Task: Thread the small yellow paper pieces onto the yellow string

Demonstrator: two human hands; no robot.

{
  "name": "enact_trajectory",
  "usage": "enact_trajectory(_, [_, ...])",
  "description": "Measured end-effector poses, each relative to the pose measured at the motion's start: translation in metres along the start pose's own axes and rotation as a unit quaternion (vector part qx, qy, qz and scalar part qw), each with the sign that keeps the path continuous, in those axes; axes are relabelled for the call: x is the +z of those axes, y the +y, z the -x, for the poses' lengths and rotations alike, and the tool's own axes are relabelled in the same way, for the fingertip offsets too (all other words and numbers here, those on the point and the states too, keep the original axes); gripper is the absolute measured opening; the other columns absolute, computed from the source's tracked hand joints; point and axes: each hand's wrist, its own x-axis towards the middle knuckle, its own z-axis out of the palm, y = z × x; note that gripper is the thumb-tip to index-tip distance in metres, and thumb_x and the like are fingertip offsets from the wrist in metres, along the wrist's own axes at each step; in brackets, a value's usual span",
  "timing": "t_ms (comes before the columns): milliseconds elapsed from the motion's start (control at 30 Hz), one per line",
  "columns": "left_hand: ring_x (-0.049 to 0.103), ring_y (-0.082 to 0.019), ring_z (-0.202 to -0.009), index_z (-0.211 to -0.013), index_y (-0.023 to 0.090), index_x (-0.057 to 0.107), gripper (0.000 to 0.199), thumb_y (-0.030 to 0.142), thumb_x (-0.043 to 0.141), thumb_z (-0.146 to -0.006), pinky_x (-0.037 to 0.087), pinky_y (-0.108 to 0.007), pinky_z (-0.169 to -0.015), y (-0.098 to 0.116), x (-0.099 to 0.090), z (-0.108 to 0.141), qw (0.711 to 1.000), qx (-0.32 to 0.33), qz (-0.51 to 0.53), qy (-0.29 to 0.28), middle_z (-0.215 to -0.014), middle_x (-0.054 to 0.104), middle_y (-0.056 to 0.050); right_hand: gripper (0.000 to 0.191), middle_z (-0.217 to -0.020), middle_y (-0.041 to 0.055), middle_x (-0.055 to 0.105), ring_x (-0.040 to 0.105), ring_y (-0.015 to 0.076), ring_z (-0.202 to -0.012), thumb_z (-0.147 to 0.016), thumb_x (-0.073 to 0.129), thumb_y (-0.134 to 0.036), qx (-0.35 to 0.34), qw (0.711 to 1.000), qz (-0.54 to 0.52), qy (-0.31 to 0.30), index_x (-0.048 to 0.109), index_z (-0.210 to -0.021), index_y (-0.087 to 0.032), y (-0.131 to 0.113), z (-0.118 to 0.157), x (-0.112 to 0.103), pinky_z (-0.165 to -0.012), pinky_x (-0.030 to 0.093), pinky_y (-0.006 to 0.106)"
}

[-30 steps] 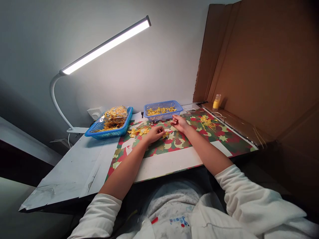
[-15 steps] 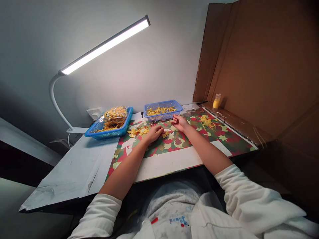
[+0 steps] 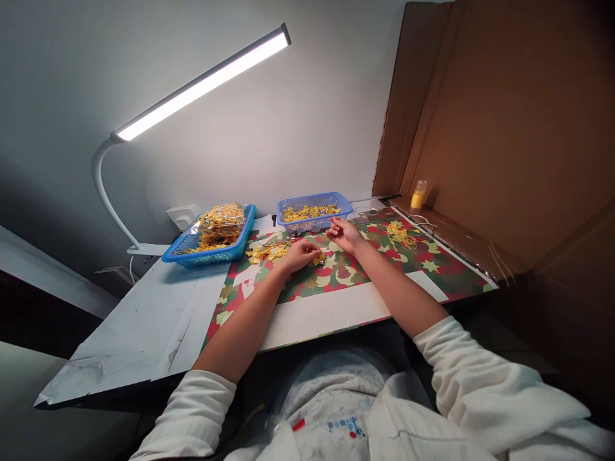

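My left hand rests over the patterned sheet, its fingers closed at a small yellow bow with a tiny shiny piece beside it. To the right, my right hand is raised a little, fingertips pinched together; what they hold is too small to make out. A pile of yellow bows lies left of my left hand. Beyond my hands stands a blue-violet basket with yellow pieces in it. Loose yellow bows with strings lie right of my right hand.
At the left, a blue basket holds a plastic bag and yellow pieces. A lit lamp reaches over the table. A small yellow bottle stands by the cardboard wall at the right.
My left hand's fingers have drawn together at the small yellow bow, which has lifted slightly. My right hand has shifted slightly left and up.
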Motion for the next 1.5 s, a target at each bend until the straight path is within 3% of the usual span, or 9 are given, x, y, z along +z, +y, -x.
enact_trajectory(467, [0.053, -0.014, -0.067, -0.076, 0.015, 0.069, 0.042, 0.056, 0.06, -0.073, 0.042, -0.024, -0.06, 0.001, 0.002, 0.0, 0.999, 0.006, 0.033, -0.009, -0.077, 0.062, -0.003, 0.023, -0.049, -0.0097, 0.037, 0.036, 0.0059, -0.044, -0.084, 0.061, -0.016, -0.032, 0.999, 0.012, -0.026, 0.045, -0.069, -0.021, 0.003, -0.006, 0.008, -0.067, 0.049, 0.02])
enact_trajectory(600, [0.052, -0.013, -0.063, -0.073, 0.015, 0.068, 0.045, 0.06, 0.061, -0.071, 0.041, -0.024, -0.058, 0.0, 0.001, -0.001, 0.999, -0.008, 0.046, -0.017, -0.07, 0.061, -0.002, 0.015, -0.055, -0.0058, 0.051, 0.051, 0.0093, -0.057, -0.077, 0.064, -0.017, -0.053, 0.982, 0.18, 0.014, 0.054, -0.067, -0.021, 0.004, -0.012, -0.001, -0.067, 0.046, 0.023])
enact_trajectory(667, [0.051, -0.012, -0.061, -0.074, 0.014, 0.068, 0.046, 0.059, 0.062, -0.07, 0.041, -0.024, -0.057, 0.0, 0.001, -0.001, 0.998, -0.02, 0.059, -0.015, -0.068, 0.061, -0.002, 0.018, -0.053, -0.0037, 0.053, 0.052, 0.0114, -0.059, -0.071, 0.066, -0.015, -0.097, 0.928, 0.352, 0.072, 0.055, -0.058, -0.02, 0.0, -0.012, -0.008, -0.063, 0.042, 0.023])
enact_trajectory(800, [0.051, -0.011, -0.058, -0.074, 0.014, 0.068, 0.044, 0.058, 0.063, -0.07, 0.039, -0.023, -0.054, 0.001, 0.002, 0.0, 0.996, -0.041, 0.072, -0.012, -0.066, 0.062, -0.002, 0.032, -0.042, 0.0002, 0.048, 0.049, 0.0141, -0.054, -0.067, 0.066, -0.018, -0.154, 0.748, 0.62, 0.179, 0.048, -0.041, -0.02, -0.01, -0.002, -0.016, -0.057, 0.035, 0.025])
enact_trajectory(867, [0.05, -0.011, -0.057, -0.073, 0.014, 0.067, 0.043, 0.056, 0.063, -0.071, 0.038, -0.023, -0.053, 0.002, 0.002, 0.0, 0.996, -0.045, 0.074, -0.014, -0.065, 0.061, -0.001, 0.033, -0.038, 0.0006, 0.047, 0.047, 0.0134, -0.049, -0.071, 0.064, -0.026, -0.142, 0.714, 0.664, 0.171, 0.051, -0.041, -0.019, -0.012, 0.004, -0.014, -0.054, 0.033, 0.026])
enact_trajectory(1033, [0.05, -0.011, -0.056, -0.073, 0.014, 0.067, 0.041, 0.055, 0.063, -0.072, 0.038, -0.022, -0.052, 0.002, 0.002, 0.001, 0.995, -0.045, 0.083, -0.012, -0.064, 0.061, -0.001, 0.033, -0.04, -0.0004, 0.05, 0.042, 0.0098, -0.042, -0.073, 0.061, -0.034, -0.075, 0.752, 0.653, 0.061, 0.061, -0.045, -0.017, -0.01, 0.011, -0.003, -0.048, 0.03, 0.025])
enact_trajectory(1167, [0.05, -0.011, -0.056, -0.072, 0.014, 0.067, 0.04, 0.054, 0.063, -0.072, 0.038, -0.022, -0.052, 0.002, 0.002, 0.001, 0.996, -0.046, 0.078, -0.008, -0.063, 0.061, -0.001, 0.032, -0.036, -0.0022, 0.044, 0.039, 0.0092, -0.04, -0.074, 0.06, -0.033, -0.105, 0.76, 0.63, 0.12, 0.059, -0.046, -0.017, -0.011, 0.011, -0.002, -0.049, 0.031, 0.025])
enact_trajectory(1333, [0.05, -0.011, -0.056, -0.073, 0.013, 0.068, 0.044, 0.057, 0.062, -0.071, 0.036, -0.022, -0.051, -0.001, 0.002, 0.001, 0.997, -0.032, 0.068, -0.005, -0.063, 0.061, -0.002, 0.031, -0.037, -0.0024, 0.045, 0.037, 0.0079, -0.04, -0.07, 0.066, -0.038, -0.008, 0.786, 0.616, 0.045, 0.065, -0.051, -0.014, -0.004, 0.017, 0.004, -0.047, 0.029, 0.024])
enact_trajectory(1500, [0.049, -0.011, -0.054, -0.072, 0.013, 0.068, 0.045, 0.058, 0.061, -0.071, 0.034, -0.022, -0.049, -0.004, 0.001, 0.001, 0.998, -0.027, 0.058, -0.006, -0.06, 0.06, -0.002, 0.03, -0.043, -0.0006, 0.053, 0.041, 0.0075, -0.043, -0.07, 0.067, -0.038, -0.028, 0.764, 0.642, 0.061, 0.067, -0.055, -0.012, 0.013, 0.015, 0.006, -0.046, 0.028, 0.022])
